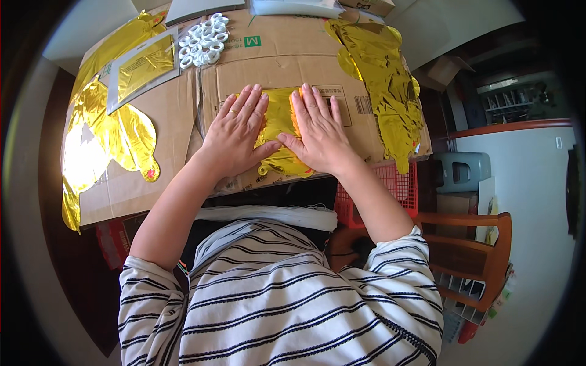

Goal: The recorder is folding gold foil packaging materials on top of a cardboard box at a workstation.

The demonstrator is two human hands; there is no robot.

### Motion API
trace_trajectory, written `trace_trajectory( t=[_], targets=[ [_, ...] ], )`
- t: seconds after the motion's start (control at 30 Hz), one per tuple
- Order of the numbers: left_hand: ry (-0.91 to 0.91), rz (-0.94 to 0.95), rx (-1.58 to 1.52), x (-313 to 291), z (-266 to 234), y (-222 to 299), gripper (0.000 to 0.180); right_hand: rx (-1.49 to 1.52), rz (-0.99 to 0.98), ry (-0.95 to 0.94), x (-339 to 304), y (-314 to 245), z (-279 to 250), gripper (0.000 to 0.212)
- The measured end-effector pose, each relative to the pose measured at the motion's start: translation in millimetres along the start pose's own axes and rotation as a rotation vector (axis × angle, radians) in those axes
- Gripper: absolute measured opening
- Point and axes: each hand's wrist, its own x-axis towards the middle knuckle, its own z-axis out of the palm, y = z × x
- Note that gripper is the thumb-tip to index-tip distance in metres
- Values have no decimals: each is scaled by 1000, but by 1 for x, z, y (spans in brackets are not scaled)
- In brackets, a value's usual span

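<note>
A gold foil balloon (279, 108), folded into a compact piece, lies on the cardboard-covered table near its front edge. My left hand (235, 134) rests flat on its left side, fingers straight and slightly apart. Across from it, my right hand (318, 134) lies flat on the right side with its fingers spread. The two thumbs point toward each other over the foil and nearly meet. Orange-tinted edges of the foil show beside my fingers; the parts under both palms are hidden.
Flat gold foil balloons lie at the left (116, 131) and right (384, 85). A clear packet with gold foil (145, 68) and a pile of white ribbon rings (204, 41) sit farther back. Below the table's right edge are a red basket (397, 186) and a wooden chair (497, 244).
</note>
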Motion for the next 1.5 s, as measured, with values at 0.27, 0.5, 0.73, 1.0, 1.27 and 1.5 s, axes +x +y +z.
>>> trace_trajectory(
  t=[0.27, 0.5, 0.73, 1.0, 1.27, 1.5],
  targets=[
    [-107, -28, 54, 3, -4, 2, 92, -32, 67, -118, -9, 27, -22, 90],
    [-99, -25, 56, 4, -8, 4, 95, -1, 125, 95, -54, 18, -44, 73],
    [-79, -42, -91, 8, -16, 4, 90, -51, 55, 65, -73, -19, -12, 71],
    [210, 272, -189, 61, -21, 33, 49, -42, 48, 76, -71, -19, -11, 71],
    [93, 318, -354, 86, 18, 23, 44, -30, 37, 71, -71, -18, -13, 73],
    [98, 320, -334, 84, 24, 21, 47, -11, 64, 37, -87, -20, -17, 75]
  ],
)
